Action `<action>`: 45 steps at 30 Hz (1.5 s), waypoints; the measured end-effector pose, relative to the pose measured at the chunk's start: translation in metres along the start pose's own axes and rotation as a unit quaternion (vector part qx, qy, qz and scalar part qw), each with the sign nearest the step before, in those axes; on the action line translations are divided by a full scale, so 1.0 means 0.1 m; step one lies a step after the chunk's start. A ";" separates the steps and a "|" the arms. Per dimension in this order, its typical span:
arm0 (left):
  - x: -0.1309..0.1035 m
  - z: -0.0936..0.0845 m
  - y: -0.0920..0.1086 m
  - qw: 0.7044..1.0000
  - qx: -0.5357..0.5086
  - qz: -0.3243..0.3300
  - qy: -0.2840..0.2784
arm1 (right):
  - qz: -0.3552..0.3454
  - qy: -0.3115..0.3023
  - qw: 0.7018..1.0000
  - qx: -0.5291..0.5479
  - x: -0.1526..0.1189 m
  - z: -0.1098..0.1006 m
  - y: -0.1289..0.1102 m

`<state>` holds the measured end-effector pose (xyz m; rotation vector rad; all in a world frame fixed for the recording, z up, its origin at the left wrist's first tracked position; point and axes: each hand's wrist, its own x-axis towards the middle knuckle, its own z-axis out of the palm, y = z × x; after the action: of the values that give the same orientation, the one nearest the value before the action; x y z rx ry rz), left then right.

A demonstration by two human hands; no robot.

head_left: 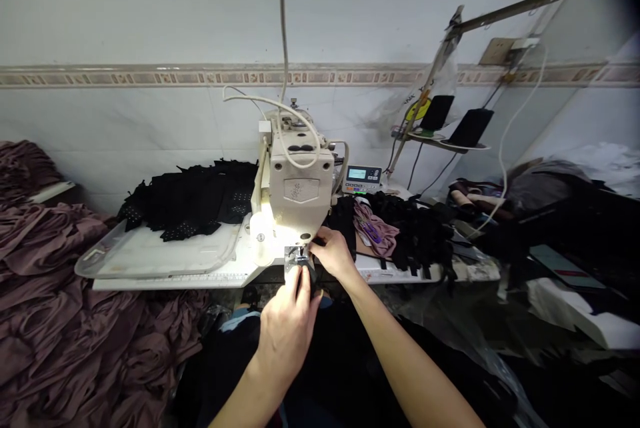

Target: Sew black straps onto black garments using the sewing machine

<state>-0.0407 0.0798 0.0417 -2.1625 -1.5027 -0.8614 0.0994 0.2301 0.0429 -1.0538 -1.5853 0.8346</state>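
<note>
A sewing machine (300,191) with a lit work lamp faces me. Just in front of its presser foot (301,253), my left hand (287,321) is closed, with fingertips pressed on a small piece of black fabric (313,276). My right hand (333,253) reaches in on the right side of the foot, its fingers bent together close to the needle area. The machine head partly covers those fingertips, and I cannot make out what they pinch. More black fabric (350,348) lies below the table edge, under my forearms.
Black cut pieces (195,195) lie on a clear plastic lid (165,255) at left. Mauve fabric (75,321) is heaped beside the table. At right are a control panel (363,178), black scraps (420,228), purple-handled snips (371,233) and a thread stand with black cones (469,128).
</note>
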 end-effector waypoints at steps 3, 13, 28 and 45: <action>0.02 -0.01 0.00 1.000 0.002 -0.004 -0.010 | 0.023 0.018 0.999 0.027 -0.02 0.01 0.05; -0.64 -0.25 -0.52 0.975 -0.198 -0.097 -0.033 | 0.182 -0.072 0.969 0.148 -1.10 -0.11 0.21; -1.14 -0.16 -1.33 0.661 -0.553 -0.440 -0.252 | 0.249 -0.136 0.951 0.125 -1.34 -0.72 -0.03; -0.83 -0.23 -0.38 0.707 -0.553 -0.372 -0.237 | 0.136 -0.182 0.972 0.062 -1.63 -0.11 -0.34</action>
<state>-0.1031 0.0213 0.0013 -2.6163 -2.7118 -2.0037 0.1198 0.0660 0.0168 -1.0859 -1.6813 1.3592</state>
